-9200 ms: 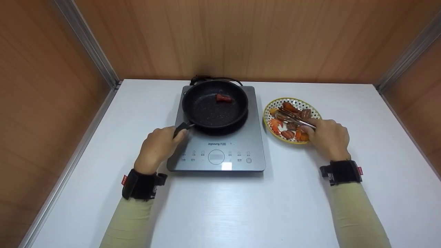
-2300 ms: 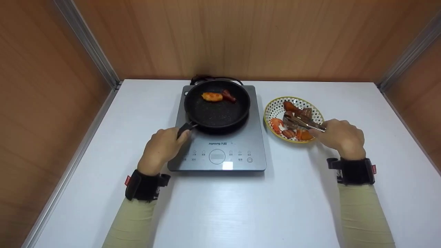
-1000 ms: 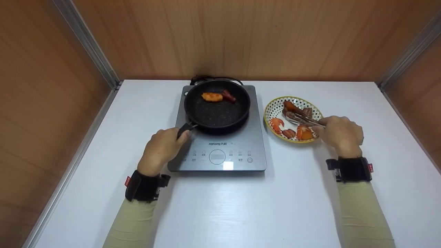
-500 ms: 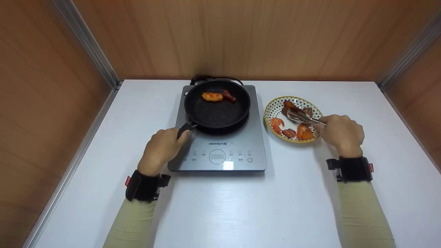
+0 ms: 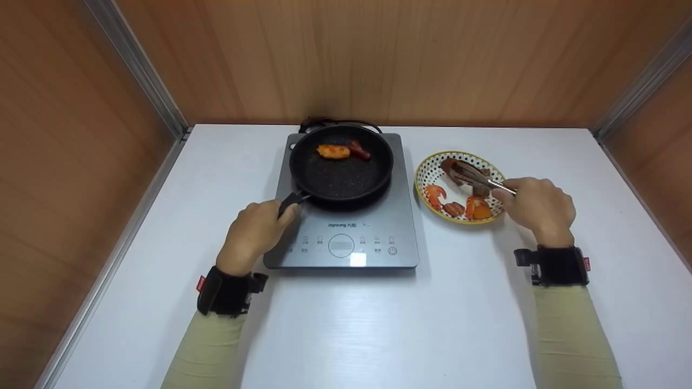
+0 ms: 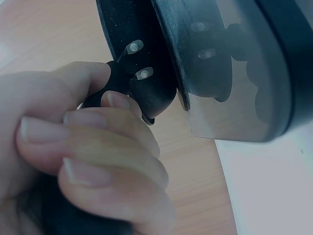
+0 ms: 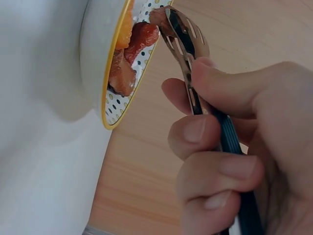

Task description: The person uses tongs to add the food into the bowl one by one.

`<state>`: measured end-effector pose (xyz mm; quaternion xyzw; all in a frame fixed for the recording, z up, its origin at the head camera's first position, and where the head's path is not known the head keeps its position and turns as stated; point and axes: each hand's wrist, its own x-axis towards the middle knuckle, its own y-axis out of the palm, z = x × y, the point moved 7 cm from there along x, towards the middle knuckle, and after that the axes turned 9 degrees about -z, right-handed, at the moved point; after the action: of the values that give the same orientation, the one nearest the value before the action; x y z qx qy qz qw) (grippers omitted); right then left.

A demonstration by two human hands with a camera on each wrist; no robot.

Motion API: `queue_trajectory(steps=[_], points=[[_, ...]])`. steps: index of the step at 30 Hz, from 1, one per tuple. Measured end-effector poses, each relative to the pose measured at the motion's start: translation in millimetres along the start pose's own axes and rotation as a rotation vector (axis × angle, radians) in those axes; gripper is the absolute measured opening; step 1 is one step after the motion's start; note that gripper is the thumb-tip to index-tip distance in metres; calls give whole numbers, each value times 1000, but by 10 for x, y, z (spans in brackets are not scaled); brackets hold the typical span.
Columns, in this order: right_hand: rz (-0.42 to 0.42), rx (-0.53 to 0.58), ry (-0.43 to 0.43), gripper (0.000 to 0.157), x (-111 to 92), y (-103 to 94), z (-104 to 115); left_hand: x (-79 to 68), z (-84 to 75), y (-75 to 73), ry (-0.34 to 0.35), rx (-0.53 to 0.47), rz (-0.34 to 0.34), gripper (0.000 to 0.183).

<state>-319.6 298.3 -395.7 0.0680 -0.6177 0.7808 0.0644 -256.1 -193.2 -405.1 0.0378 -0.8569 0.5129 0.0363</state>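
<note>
At far left I have the left sleeve, and above it a black wrist strap. The left hand holds the pan's black handle; from the left wrist view I see the fingers curled round it. Just ahead and to the right of that grip is the dark frying pan, sitting on a silver-grey cooktop. Inside, toward the side far from the grip, I see an orange-yellow piece and, touching or just beside its right end, a dark red piece. A black cord lies behind the pan.

Farther right, ahead and to the left of the right grip, I have a dotted dish with a yellow rim. In it, nearest me, lie a red-orange piece, a small reddish piece and an orange chunk.

The right hand grips metal tongs, thumb and fingers closed narrowly about them. Their slotted ends meet a brown piece at the dish's far side; I can't tell whether it is lifted clear.
</note>
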Motion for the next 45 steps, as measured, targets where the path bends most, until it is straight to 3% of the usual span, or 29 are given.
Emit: queue_trajectory(steps=[12, 25, 32, 36, 40, 45], points=[[-121, 170, -16, 48, -29, -113, 205, -3, -10, 2, -4, -3, 3, 45], [-200, 228, -115, 45, -108, -196, 656, -3, -41, -5, -10, -7, 9, 43], [-191, 259, -164, 44, -111, -154, 929, 16, -78, 28, -3, 1, 15, 44], [-197, 269, -226, 31, -20, -119, 1171, 12, -76, 29, -10, -7, 18, 44], [-171, 211, -265, 23, 114, -62, 1448, 4, -63, 21, -6, -8, 19, 44], [-107, 134, -308, 24, 256, 27, 1778, 2, -67, 18, -1, 3, 22, 45]])
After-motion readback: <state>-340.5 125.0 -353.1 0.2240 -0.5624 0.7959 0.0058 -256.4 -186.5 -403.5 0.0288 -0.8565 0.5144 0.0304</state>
